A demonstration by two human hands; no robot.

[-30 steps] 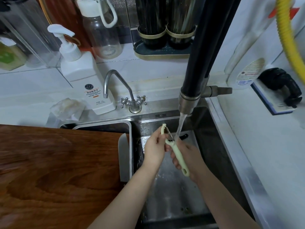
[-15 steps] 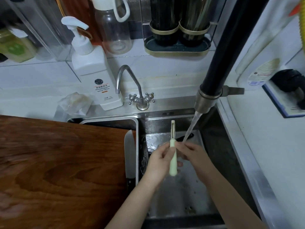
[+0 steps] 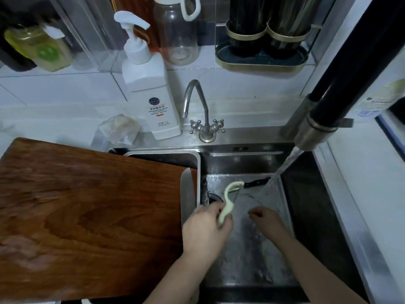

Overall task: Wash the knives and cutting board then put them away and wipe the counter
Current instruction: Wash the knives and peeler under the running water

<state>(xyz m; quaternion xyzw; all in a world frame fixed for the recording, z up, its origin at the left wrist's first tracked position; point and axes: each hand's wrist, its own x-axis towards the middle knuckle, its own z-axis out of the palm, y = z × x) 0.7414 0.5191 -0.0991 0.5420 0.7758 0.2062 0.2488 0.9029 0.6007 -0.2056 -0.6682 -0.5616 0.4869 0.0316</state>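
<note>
Left hand (image 3: 206, 229) grasps one pale green peeler (image 3: 228, 202) above the sink (image 3: 306, 216), head toward 12 o'clock; right hand (image 3: 266, 220), loosely curled, holds nothing. Two knives: one (image 3: 187, 198) on the cutting board (image 3: 87, 216), one (image 3: 256, 182) in the sink.

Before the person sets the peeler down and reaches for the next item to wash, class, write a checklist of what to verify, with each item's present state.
1. Peeler gripped firmly by left hand: ok.
2. Right hand free to pick something up: ok.
3. Water stream running into the sink: ok.
4. Black-handled knife in the sink within view: ok.
5. Large knife resting safely at the cutting board edge: cannot tell.
6. Peeler rinsed clean: cannot tell.
</note>
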